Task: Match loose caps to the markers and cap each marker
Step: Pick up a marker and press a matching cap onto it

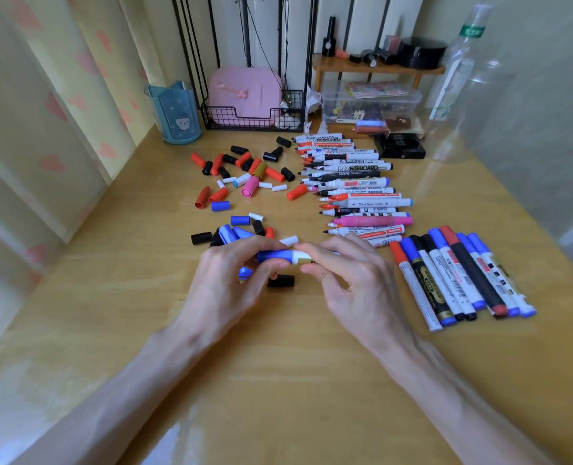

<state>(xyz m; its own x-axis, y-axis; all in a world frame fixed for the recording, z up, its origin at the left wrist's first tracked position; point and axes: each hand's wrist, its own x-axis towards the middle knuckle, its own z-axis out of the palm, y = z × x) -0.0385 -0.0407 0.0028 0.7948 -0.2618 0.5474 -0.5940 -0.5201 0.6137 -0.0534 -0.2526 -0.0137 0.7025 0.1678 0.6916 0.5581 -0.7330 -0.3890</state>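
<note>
- Left hand [234, 280] pinched the blue cap [275, 256] between thumb and fingers.
- Right hand [352, 280] gripped the white marker [303, 257] barrel; cap sat on its tip, just above the table [278, 380].
- Uncapped markers [355, 186] lay in a row beyond; capped markers [459, 273] to the right.
- Loose caps [244, 172] lay scattered to the left.

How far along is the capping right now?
Done: a batch of capped markers lies at the right. In hand: the left hand holds a blue cap on a white marker gripped by the right hand. Left: a row of uncapped markers and many loose caps.
</note>
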